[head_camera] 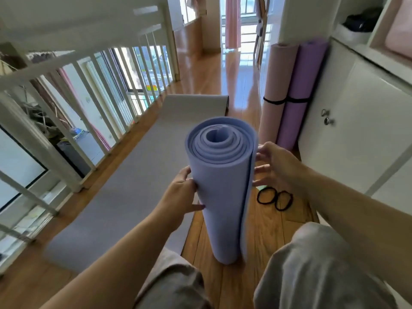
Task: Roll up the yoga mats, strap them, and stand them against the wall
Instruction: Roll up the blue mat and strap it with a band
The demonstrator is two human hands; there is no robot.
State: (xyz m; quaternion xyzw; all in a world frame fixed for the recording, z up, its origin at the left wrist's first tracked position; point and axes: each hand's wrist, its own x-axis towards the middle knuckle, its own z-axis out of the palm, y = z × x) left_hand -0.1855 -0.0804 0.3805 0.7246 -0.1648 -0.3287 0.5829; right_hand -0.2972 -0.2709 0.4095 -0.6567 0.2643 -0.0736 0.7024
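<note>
- Foam, rolled into a close spiral: the blue mat [223,186] stands on end on the wooden floor [223,74] between the person's knees, with its open top towards the camera. No strap shows on it.
- The left hand [180,192] sits on the left side of the blue mat, above its middle. Its fingers wrap behind and the thumb lies across the front, so it is clamped on the roll.
- The right hand [274,166] is at the right side of the blue mat, nearer the top. Its fingers [262,169] are spread apart and fairly straight, with the tips touching the loose outer edge and not closing round it.
- Two black straps [275,198] lie on the floor just right of the blue mat, and no hand touches them.
- A grey mat [133,186] lies flat to the left of the blue mat and runs beyond it, not yet rolled.
- Beyond the blue mat to its right, a pink roll [274,97] and a purple roll [298,97] stand side by side against a white cabinet [356,130], each with a black band.
- The blue mat is probably light, soft and springy, and its outer flap will likely try to uncurl.
- The safest hold looks to be one hand round the middle pressing that flap down, which leaves the other hand free for a strap.
- A hard squeeze would only dent the foam.
</note>
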